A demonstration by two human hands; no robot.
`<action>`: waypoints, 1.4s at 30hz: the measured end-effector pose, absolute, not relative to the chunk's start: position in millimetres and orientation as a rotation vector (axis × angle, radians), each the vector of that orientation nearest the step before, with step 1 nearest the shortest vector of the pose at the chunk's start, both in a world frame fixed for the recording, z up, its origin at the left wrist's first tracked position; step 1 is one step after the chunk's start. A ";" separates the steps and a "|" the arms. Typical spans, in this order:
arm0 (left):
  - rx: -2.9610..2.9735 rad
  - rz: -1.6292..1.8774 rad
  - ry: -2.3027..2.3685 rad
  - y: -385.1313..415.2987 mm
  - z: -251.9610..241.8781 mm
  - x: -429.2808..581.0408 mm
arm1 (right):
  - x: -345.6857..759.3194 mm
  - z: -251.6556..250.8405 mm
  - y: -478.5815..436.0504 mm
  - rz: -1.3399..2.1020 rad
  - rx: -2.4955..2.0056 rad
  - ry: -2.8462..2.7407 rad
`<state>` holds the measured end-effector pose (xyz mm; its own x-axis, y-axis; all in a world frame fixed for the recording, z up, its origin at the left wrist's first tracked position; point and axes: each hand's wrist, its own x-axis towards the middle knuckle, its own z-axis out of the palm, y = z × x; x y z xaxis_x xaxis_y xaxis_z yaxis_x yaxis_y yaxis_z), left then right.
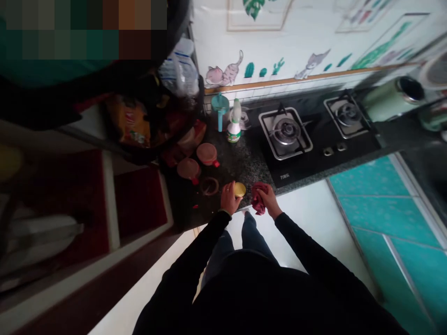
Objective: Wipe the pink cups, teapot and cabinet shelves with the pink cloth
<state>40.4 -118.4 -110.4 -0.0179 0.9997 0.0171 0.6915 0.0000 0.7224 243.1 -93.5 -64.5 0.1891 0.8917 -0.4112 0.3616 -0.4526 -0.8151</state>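
Observation:
My left hand (229,198) holds a round gold metal lid (239,189) at its fingertips, just above the dark speckled granite counter (240,172). My right hand (267,197) grips a crumpled dark red cloth (259,197) close beside the lid. The cloth hides part of that hand's fingers. Nearest to my left hand, a dark ring (210,186) lies on the counter. Behind it stand two round containers with pinkish-red lids (207,154) (188,169), each with a small red tab.
A two-burner gas hob (286,132) lies right of my hands, with a green kettle (393,98) beyond it. A white-and-green bottle (233,122) and a teal jug (220,109) stand at the back. Bagged items (129,122) crowd the counter's left end, under a dark overhanging object.

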 end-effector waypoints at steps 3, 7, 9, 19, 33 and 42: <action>1.845 0.790 1.665 -109.6 -118.5 37.3 | 242.2 -63.8 -125.0 1.227 -2.025 -1.120; 1.903 0.778 1.611 -102.1 -119.8 29.9 | 223.4 -54.2 -124.4 1.048 -2.046 -1.321; 1.932 0.736 1.585 -98.2 -118.0 25.5 | 210.0 -48.1 -106.0 0.917 -1.973 -1.552; 1.913 0.567 1.581 -88.5 -108.0 24.6 | 181.9 -67.5 -68.8 0.786 -1.848 -1.978; 2.014 0.330 1.655 -88.8 -94.1 27.3 | 194.5 -73.4 -101.3 0.814 -1.992 -1.542; 2.127 0.067 1.454 -58.6 -80.1 21.5 | 210.2 -67.3 -52.0 0.910 -1.710 -1.906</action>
<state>21.5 -58.6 -80.1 0.4113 0.8729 -0.2623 0.8451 -0.2574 0.4685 210.2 -52.0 -67.3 -0.1546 0.9814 -0.1140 0.7061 0.0290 -0.7076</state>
